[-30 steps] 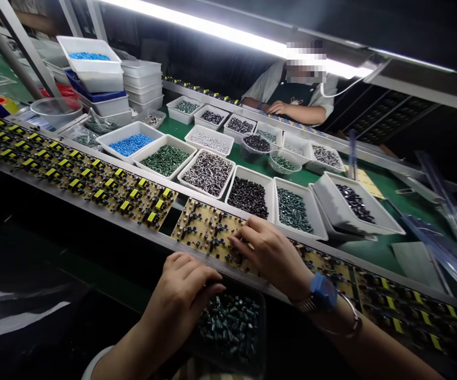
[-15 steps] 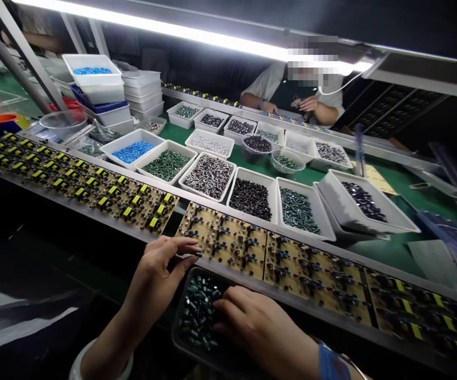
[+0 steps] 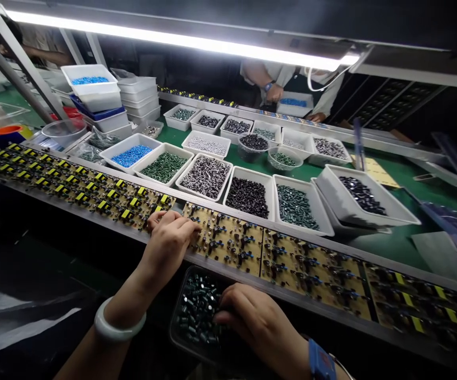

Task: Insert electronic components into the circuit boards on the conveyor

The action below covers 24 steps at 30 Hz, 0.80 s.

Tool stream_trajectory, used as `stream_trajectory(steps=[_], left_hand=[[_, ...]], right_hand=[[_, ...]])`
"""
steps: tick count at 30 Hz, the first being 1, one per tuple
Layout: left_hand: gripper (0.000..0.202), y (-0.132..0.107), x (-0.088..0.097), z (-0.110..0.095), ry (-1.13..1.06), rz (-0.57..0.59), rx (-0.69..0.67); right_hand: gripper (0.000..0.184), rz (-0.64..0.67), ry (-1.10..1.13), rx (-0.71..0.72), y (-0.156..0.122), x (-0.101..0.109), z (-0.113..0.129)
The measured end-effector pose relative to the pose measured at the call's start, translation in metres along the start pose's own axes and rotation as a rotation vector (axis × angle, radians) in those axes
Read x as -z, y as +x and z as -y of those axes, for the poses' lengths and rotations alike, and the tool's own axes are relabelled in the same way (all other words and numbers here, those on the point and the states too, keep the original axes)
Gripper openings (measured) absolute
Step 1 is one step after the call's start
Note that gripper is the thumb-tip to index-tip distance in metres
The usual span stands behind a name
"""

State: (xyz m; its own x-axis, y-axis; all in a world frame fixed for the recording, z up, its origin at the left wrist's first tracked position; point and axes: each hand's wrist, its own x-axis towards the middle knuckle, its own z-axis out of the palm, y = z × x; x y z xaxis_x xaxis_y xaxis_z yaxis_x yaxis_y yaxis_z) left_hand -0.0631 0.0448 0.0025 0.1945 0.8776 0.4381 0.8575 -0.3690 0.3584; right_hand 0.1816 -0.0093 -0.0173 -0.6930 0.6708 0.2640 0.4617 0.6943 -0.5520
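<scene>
My left hand [image 3: 169, 240] rests on the left edge of a tan circuit board [image 3: 228, 240] on the conveyor rail, fingers curled and pinched over a small part I cannot make out. My right hand [image 3: 252, 319] lies in a dark tray of green-black capacitors [image 3: 197, 311] below the rail, fingers bent down among the parts. More boards with yellow-topped parts [image 3: 78, 184] run off to the left, and further boards [image 3: 311, 269] to the right.
White bins of small components [image 3: 207, 177] stand in rows on the green table behind the rail, with stacked bins [image 3: 94, 87] at the far left. Another person's hands [image 3: 274, 94] hold a bin across the table. A tilted bin [image 3: 365, 200] sits at right.
My left hand has moved up from the tray's corner onto the board's left edge. My right hand stays in the capacitor tray. The person opposite has stood up and now holds a bin.
</scene>
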Motion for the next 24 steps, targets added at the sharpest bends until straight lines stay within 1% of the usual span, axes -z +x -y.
stream_trajectory(steps=[4, 8, 12, 16, 18, 19, 21, 23, 24], left_hand=[[0.022, 0.005, -0.001, 0.006, 0.009, 0.008, -0.045], [0.024, 0.008, 0.002, 0.007, 0.024, 0.052, -0.116], [0.024, 0.011, 0.005, 0.003, 0.107, 0.086, -0.2], [0.022, 0.012, 0.005, 0.002, 0.13, 0.081, -0.223], [0.021, 0.011, 0.008, 0.0, 0.131, 0.09, -0.217], [0.021, 0.01, 0.01, -0.002, 0.137, 0.08, -0.21], [0.026, 0.006, 0.013, -0.009, 0.142, 0.024, -0.191], [0.029, -0.002, 0.014, -0.022, 0.09, -0.012, -0.188], [0.027, -0.008, 0.012, -0.03, 0.038, 0.008, -0.209]], right_hand=[[0.025, -0.037, 0.044, -0.009, -0.003, -0.002, -0.001], [0.019, -0.054, 0.113, 0.003, 0.002, 0.002, -0.002], [0.02, -0.071, 0.115, 0.027, 0.004, 0.006, 0.0], [0.019, -0.118, 0.193, 0.004, 0.002, 0.011, 0.002], [0.021, -0.142, 0.247, -0.027, 0.005, 0.018, 0.001], [0.026, -0.153, 0.262, -0.045, 0.007, 0.023, -0.001], [0.035, -0.169, 0.278, -0.091, 0.015, 0.035, -0.007], [0.033, -0.202, 0.282, -0.153, 0.024, 0.048, -0.016], [0.029, -0.22, 0.282, -0.187, 0.028, 0.054, -0.022]])
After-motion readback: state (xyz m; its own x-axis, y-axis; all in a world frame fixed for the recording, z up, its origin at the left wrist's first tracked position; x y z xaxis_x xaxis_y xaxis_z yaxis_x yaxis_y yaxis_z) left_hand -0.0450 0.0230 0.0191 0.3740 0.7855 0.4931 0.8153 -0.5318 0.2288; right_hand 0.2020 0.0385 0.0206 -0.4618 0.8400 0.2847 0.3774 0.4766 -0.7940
